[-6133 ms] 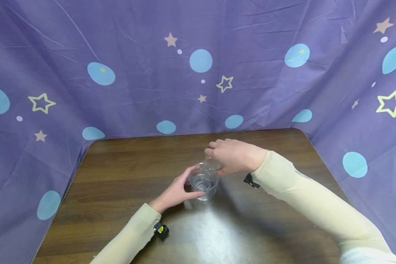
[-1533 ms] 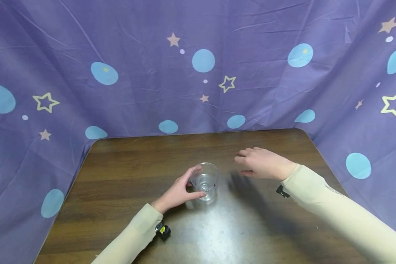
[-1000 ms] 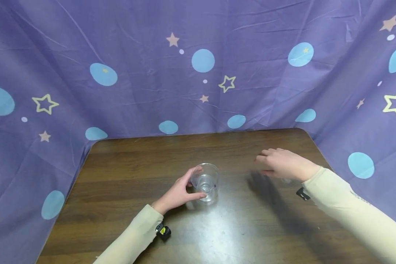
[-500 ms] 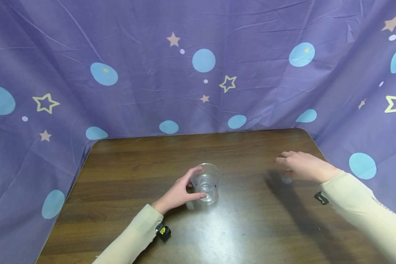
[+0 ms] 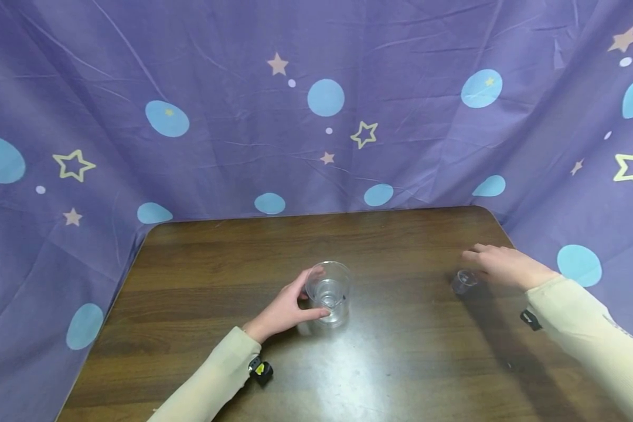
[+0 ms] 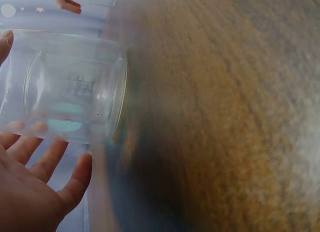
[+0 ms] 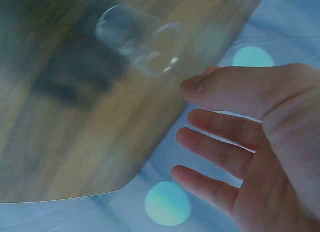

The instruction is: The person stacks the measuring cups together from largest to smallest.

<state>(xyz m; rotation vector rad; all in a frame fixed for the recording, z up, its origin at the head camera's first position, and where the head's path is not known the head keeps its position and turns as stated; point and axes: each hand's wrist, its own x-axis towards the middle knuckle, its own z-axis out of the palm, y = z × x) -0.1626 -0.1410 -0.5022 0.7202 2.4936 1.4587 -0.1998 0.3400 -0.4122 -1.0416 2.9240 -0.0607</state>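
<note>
On the wooden table (image 5: 232,258), my left hand (image 5: 282,309) grips a large clear cup (image 5: 331,316) by its left side, thumb in front and fingers behind. The left wrist view shows a smaller clear vessel (image 6: 65,82) inside the large cup, with faint printed marks showing. My right hand (image 5: 509,268) hovers at the table's right side, holding nothing, its fingers loosely bent and spread. Just beside its fingertips stands a small clear cup (image 5: 463,283). In the right wrist view, a gap shows between my thumb and that small cup (image 7: 125,35).
A purple curtain (image 5: 216,117) with stars and blue dots hangs behind the table and along both sides. The table's right edge runs close past my right hand. A black wrist camera (image 5: 262,371) sits on my left sleeve.
Earlier my right hand held a clear vessel at the large cup's mouth; it has since let go and moved right, and the small cup there has come into view. My left hand stays put.
</note>
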